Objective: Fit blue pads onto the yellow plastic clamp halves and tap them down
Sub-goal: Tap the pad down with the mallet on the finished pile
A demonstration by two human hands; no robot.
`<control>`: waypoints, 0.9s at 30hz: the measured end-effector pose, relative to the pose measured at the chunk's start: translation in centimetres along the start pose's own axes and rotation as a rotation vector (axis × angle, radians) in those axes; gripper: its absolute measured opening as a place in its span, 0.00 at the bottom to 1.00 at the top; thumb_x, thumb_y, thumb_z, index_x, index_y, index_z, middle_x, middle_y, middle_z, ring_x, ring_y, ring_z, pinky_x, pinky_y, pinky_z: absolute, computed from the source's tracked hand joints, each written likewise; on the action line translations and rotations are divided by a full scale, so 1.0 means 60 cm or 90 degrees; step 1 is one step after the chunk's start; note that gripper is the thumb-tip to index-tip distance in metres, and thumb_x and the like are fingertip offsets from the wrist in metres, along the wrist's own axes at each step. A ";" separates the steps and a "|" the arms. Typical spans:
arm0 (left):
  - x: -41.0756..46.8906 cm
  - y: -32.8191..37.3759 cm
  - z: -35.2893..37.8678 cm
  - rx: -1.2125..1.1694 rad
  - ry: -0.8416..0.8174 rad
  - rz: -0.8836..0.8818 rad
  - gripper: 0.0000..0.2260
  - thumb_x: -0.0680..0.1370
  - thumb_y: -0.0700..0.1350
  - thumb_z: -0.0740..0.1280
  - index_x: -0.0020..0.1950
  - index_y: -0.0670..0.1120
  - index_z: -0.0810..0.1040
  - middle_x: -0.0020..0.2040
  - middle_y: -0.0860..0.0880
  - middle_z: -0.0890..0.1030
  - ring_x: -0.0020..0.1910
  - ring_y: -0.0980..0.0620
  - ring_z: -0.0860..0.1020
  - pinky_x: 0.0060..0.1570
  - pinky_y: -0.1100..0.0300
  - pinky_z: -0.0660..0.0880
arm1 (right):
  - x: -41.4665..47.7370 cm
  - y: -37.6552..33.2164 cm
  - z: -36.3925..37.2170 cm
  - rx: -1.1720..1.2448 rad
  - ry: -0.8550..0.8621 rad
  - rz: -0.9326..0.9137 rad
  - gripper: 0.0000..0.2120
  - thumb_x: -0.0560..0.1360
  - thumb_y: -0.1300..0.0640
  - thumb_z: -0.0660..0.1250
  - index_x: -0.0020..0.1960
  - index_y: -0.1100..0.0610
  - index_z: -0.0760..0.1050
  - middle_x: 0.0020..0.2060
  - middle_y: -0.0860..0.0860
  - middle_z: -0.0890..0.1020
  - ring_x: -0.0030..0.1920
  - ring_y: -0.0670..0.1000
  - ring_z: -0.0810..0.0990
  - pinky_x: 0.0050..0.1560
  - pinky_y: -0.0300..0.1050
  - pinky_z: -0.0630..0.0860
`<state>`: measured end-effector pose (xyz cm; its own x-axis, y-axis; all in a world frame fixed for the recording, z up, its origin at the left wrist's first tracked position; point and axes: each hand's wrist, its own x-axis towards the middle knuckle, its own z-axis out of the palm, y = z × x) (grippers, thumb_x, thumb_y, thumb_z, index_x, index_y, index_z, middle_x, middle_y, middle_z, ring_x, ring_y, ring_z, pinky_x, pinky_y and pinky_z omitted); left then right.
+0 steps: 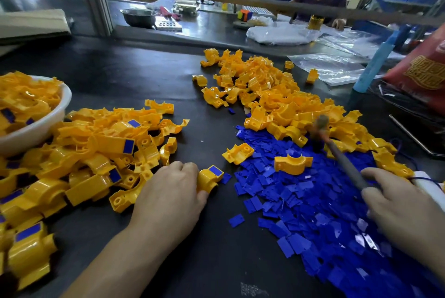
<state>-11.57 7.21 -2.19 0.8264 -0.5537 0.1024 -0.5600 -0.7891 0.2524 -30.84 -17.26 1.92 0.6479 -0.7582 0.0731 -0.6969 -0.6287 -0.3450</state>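
Our left hand (pixel 168 191) curls round one yellow clamp half (pixel 208 183) and holds it on the dark table (pixel 212 261). A blue pad (pixel 216 170) sits on top of it, right by our fingertips. Our right hand (pixel 399 206) grips the handle of a small hammer (pixel 344 160). Its head is up in the air past that hand and looks blurry, so we think this pad is about to get tapped down.

Left of our left hand lies a heap of done halves (pixel 96 153) with blue pads on, and more fill a white bowl (pixel 38 129) further left. Past our right hand is a big heap of bare halves (pixel 277 95) with no pads. Under our right hand spreads a wide heap of loose pads (pixel 301 213). So we think a good lot is done, but lots are left to do.
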 end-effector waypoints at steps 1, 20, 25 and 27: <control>0.001 -0.001 0.000 0.005 -0.003 0.000 0.16 0.77 0.60 0.65 0.62 0.56 0.72 0.53 0.57 0.74 0.49 0.58 0.71 0.42 0.64 0.70 | -0.014 -0.013 -0.007 0.097 -0.004 0.018 0.12 0.77 0.55 0.59 0.51 0.37 0.70 0.28 0.52 0.78 0.26 0.52 0.77 0.29 0.53 0.77; 0.003 -0.004 0.000 -0.019 0.003 -0.004 0.14 0.78 0.57 0.66 0.61 0.55 0.72 0.51 0.56 0.72 0.47 0.57 0.72 0.38 0.64 0.68 | -0.134 -0.102 0.043 -0.040 0.006 -0.371 0.28 0.53 0.60 0.83 0.52 0.56 0.84 0.33 0.47 0.81 0.24 0.43 0.77 0.19 0.34 0.70; 0.004 -0.004 -0.002 -0.020 -0.003 -0.011 0.15 0.77 0.57 0.66 0.61 0.55 0.72 0.52 0.56 0.73 0.47 0.56 0.72 0.38 0.63 0.68 | -0.129 -0.100 0.037 -0.021 -0.011 -0.338 0.28 0.54 0.62 0.83 0.54 0.54 0.83 0.33 0.45 0.81 0.26 0.44 0.78 0.20 0.35 0.71; 0.002 -0.003 -0.004 -0.025 -0.003 -0.013 0.14 0.77 0.57 0.66 0.60 0.55 0.72 0.51 0.56 0.73 0.46 0.57 0.71 0.36 0.64 0.67 | -0.127 -0.100 0.031 0.024 -0.013 -0.322 0.25 0.60 0.62 0.81 0.56 0.52 0.82 0.36 0.44 0.82 0.30 0.43 0.79 0.28 0.37 0.75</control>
<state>-11.34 7.34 -2.01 0.8375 -0.5386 0.0927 -0.5399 -0.7892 0.2927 -31.00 -7.40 1.68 0.9077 -0.3563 0.2219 -0.2826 -0.9096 -0.3046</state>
